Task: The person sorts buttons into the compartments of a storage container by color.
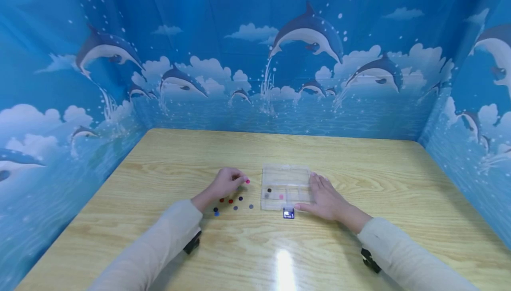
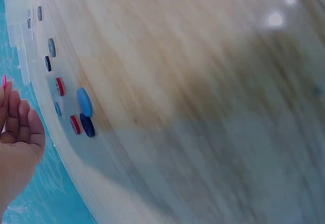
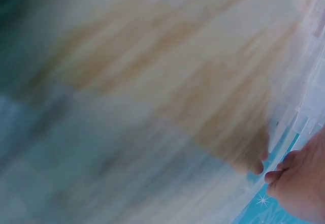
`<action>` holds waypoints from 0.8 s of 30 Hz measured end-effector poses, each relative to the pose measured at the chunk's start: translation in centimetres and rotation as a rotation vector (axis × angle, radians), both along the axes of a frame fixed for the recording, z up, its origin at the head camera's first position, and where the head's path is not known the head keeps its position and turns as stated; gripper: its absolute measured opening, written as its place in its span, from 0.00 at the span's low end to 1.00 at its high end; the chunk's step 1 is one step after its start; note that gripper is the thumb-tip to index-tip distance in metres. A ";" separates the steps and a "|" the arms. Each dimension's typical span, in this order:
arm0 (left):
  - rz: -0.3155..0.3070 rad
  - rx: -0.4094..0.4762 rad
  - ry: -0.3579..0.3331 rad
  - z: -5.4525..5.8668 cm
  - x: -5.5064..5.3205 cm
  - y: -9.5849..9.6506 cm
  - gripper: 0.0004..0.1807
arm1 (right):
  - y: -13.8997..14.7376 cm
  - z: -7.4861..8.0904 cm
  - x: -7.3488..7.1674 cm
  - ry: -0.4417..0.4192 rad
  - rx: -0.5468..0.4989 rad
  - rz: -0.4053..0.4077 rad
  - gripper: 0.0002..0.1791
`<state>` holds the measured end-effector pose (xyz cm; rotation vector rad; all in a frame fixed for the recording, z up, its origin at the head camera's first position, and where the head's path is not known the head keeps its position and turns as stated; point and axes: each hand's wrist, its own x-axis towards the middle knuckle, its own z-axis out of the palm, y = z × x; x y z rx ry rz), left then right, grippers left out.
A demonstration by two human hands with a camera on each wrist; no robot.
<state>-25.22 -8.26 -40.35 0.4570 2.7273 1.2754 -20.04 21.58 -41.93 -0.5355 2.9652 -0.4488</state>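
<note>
Between thumb and fingertips my left hand [image 1: 226,183] pinches a small pink button [image 1: 248,181], just above the table and left of a clear plastic box [image 1: 285,175]. My right hand [image 1: 325,198] rests with straight fingers along the box's right edge. Inside the box's near compartments lie a black button [image 1: 269,190], a pink one [image 1: 281,197] and a grey one. Loose round buttons, red [image 1: 230,201], blue [image 2: 84,102], dark [image 1: 216,210] and grey [image 1: 251,206], lie below the left hand. The right wrist view shows mostly table, with part of the right hand [image 3: 299,183] at its edge.
A small blue-and-white label or tab [image 1: 288,213] sits at the box's near edge. The wood-grain table [image 1: 191,149] is bordered at the back and sides by a dolphin-print curtain [image 1: 239,60].
</note>
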 end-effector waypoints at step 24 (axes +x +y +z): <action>-0.064 0.017 0.014 0.4 -0.1 1.3 0.07 | 0.0 0.0 0.0 -0.013 -0.003 -0.010 0.57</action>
